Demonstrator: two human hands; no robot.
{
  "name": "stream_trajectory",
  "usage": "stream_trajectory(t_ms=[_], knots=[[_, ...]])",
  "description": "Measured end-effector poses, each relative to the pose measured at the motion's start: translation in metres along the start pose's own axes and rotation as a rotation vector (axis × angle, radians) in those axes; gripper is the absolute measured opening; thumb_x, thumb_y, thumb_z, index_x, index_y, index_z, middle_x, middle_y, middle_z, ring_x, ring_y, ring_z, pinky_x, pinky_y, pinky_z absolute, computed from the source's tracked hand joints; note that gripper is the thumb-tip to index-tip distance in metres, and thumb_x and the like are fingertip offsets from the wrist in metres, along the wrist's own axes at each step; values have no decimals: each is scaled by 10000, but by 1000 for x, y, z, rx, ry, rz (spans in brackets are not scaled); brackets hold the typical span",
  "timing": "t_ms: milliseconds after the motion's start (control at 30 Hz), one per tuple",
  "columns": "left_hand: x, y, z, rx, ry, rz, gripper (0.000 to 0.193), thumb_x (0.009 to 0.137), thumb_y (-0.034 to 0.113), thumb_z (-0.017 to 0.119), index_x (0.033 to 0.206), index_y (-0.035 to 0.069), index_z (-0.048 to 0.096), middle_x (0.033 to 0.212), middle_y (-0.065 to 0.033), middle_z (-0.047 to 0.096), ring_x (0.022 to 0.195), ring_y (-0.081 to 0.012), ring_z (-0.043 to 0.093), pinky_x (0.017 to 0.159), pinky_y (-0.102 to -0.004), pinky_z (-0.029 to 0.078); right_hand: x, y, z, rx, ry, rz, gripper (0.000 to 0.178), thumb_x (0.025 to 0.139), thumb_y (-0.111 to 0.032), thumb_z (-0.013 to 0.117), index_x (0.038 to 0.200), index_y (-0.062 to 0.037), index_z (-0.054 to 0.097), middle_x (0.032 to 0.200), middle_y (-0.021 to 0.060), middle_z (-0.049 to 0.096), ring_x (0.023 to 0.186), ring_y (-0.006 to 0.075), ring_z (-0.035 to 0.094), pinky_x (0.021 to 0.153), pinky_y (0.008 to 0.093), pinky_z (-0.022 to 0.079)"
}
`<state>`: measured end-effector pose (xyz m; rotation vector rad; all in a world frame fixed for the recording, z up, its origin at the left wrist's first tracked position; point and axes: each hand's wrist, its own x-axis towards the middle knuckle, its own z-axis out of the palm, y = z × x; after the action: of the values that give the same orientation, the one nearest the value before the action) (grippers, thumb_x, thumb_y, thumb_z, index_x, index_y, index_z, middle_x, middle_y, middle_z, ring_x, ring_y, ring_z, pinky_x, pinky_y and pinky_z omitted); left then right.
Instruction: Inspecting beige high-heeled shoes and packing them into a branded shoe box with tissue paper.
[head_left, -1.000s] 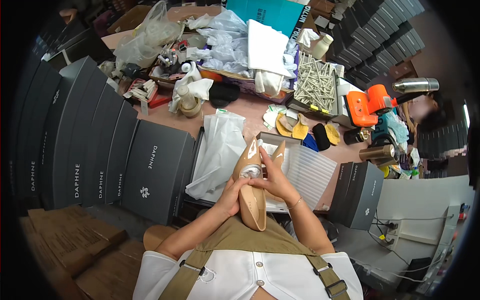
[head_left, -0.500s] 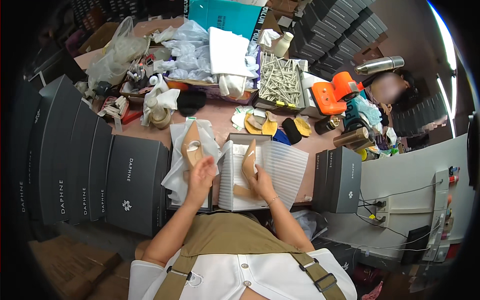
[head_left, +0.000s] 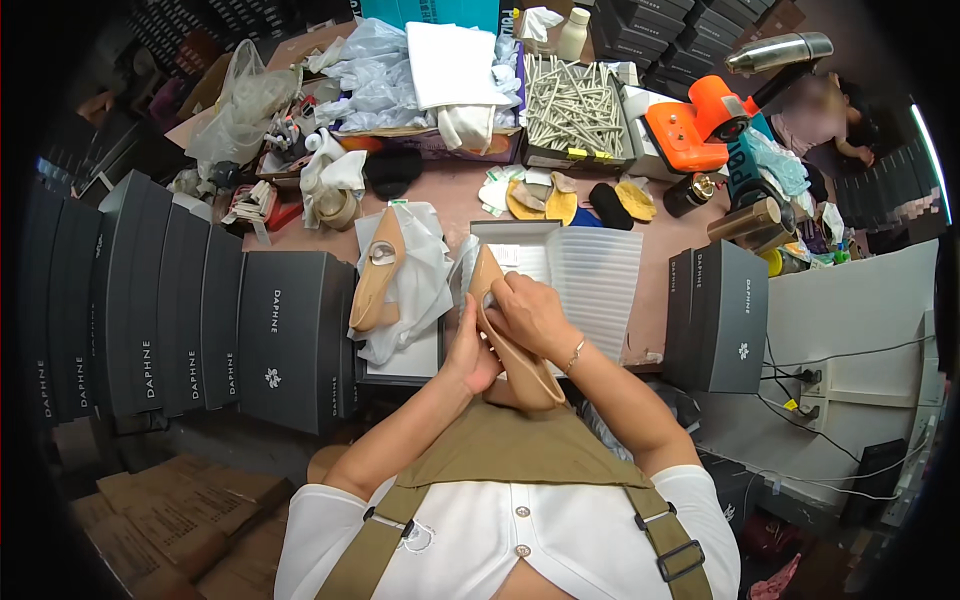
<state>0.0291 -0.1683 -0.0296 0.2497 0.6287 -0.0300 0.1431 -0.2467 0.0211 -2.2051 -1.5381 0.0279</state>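
A tan pointed-toe heeled shoe (head_left: 529,372) is held up in front of my apron, toe pointing away from me. My left hand (head_left: 471,352) is closed around its left side. My right hand (head_left: 533,312) grips it near the toe opening, and those fingertips are partly hidden in the opening. The matching shoe (head_left: 386,250) lies at the left on white tissue paper (head_left: 420,262), with pale stuffing in its toe. Behind my hands is an open shoebox (head_left: 528,229), lined with a ribbed white foam sheet (head_left: 597,285) draped over its right side.
Dark grey shoeboxes stand at the left (head_left: 290,340) and right (head_left: 725,315). A carton of white sticks (head_left: 575,110), an orange device (head_left: 690,135) and a box of crumpled pale wrapping (head_left: 375,85) line the back. Nearby are yellow pads (head_left: 560,207). Another person is at the far right.
The right shoe has been lifted out of the open shoebox and brought toward me. My left hand has left the other shoe and now grips the lifted one too.
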Motion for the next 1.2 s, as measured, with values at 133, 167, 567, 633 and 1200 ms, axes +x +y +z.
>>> stream_trajectory(t_ms=[133, 167, 567, 633, 1200], knots=[[-19, 9, 21, -87, 202, 29, 699, 922, 620, 401, 1388, 103, 338, 1382, -121, 409, 1319, -273, 360, 1093, -488, 310, 10, 7, 25, -214, -111, -188, 122, 777, -200, 589, 779, -88, 538, 704, 50, 550, 604, 187, 610, 533, 337, 482], [-25, 11, 26, -79, 255, 17, 701, 918, 616, 417, 1388, 101, 339, 1373, -122, 408, 1312, -277, 363, 1092, -490, 310, 11, 8, 26, -219, -147, -222, 126, 778, -206, 587, 783, -93, 532, 706, 47, 549, 614, 189, 611, 547, 334, 483], [-32, 55, -38, -82, 275, 204, 593, 943, 589, 391, 1206, 74, 525, 1091, -120, 598, 1001, -255, 583, 895, -411, 484, 0, 34, 18, -33, -215, 228, 258, 769, -274, 701, 853, -67, 572, 813, 93, 598, 715, 286, 623, 586, 402, 491], [-22, 49, -46, -32, 224, 191, 618, 947, 588, 378, 1273, 71, 475, 1192, -126, 564, 1102, -270, 550, 948, -437, 456, 14, 1, 26, 105, -52, -35, 279, 760, -260, 699, 970, -102, 604, 859, 75, 593, 718, 282, 625, 590, 388, 496], [-22, 46, -27, -9, 253, 305, 578, 953, 551, 408, 1236, 55, 490, 1139, -108, 572, 1038, -226, 565, 912, -381, 469, 3, -7, 16, 983, -216, 411, 582, 914, -200, 613, 1393, 2, 351, 1126, 172, 606, 991, 278, 614, 896, 402, 485]])
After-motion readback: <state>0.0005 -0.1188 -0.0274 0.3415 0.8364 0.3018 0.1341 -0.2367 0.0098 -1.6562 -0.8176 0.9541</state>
